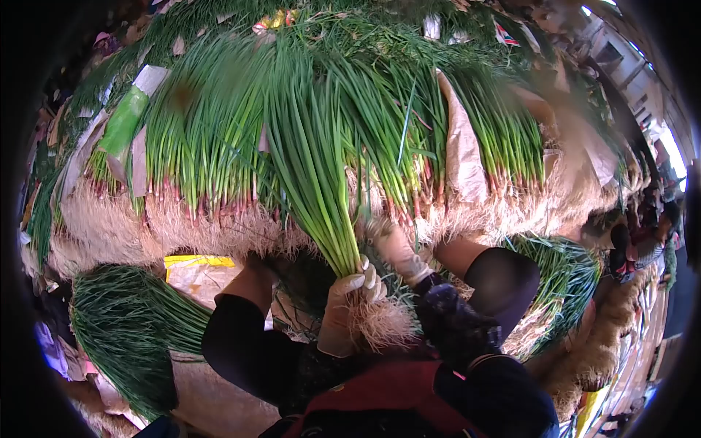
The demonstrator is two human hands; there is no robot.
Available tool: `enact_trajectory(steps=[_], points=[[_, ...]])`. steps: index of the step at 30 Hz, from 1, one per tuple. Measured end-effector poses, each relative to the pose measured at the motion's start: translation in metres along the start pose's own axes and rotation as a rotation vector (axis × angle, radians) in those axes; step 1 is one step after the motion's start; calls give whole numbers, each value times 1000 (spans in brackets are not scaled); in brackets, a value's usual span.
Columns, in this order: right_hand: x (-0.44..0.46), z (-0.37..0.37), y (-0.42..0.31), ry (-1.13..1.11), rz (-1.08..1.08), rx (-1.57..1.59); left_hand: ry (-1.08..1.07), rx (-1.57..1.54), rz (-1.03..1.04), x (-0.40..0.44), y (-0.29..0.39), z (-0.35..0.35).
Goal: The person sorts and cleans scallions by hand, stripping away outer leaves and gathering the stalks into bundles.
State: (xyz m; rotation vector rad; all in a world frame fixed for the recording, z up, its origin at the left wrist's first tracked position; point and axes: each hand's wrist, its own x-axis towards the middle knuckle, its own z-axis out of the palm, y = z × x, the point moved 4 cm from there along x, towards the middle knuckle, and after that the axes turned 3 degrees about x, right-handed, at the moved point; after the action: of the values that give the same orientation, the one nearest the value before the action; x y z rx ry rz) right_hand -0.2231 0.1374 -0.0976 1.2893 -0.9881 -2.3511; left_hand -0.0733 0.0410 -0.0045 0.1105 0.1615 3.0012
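In the head view, my left hand [343, 306], in a pale glove, is closed around the lower stalks of a bunch of spring onions [310, 175]. The bunch's long green leaves point up and away from me, and its tangled pale roots [381, 325] hang out below the fist. Just right of the stalks is my right hand [392, 248], also gloved. Motion blurs its fingers, so their state is unclear. Beyond both hands lies a long row of spring onions [208, 139], reddish at the base, with roots towards me.
Brown paper sheets [461, 150] and a green-and-white wrapper [125, 120] stick up among the row. Piles of greens lie to the left [120, 314] and right [573, 274] of my knees. Other people [646, 241] are at the far right.
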Motion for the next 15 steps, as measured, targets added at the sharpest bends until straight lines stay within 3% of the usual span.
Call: enact_trajectory(steps=[1, 2, 5, 6, 8, 9, 10, 11, 15], points=[[-24, -6, -8, 92, -103, 426, -16, -8, -2, -3, 4, -1], [-45, -16, -14, 183, -208, 848, 157, 23, 34, -7, 11, 11], [-80, -35, -14, 422, -545, 2111, 331, 16, -29, -3, 17, 0], [-68, -23, -9, 227, -43, 2283, 363, 21, -50, -4, 16, 0], [-72, 6, 38, 454, 142, 3326, 418, 104, -10, -2, 14, 3], [-73, 13, 66, 568, -36, 3460, 436, 121, -16, -3, 14, 2], [-86, 14, 93, 505, 80, 3456, 455, 138, -23, -4, 15, 1], [-82, 4, 97, 546, -46, 3571, 457, 125, -57, -6, 14, -2], [-88, -5, 95, 319, -99, 3595, 435, 66, -85, -8, 16, 5]])
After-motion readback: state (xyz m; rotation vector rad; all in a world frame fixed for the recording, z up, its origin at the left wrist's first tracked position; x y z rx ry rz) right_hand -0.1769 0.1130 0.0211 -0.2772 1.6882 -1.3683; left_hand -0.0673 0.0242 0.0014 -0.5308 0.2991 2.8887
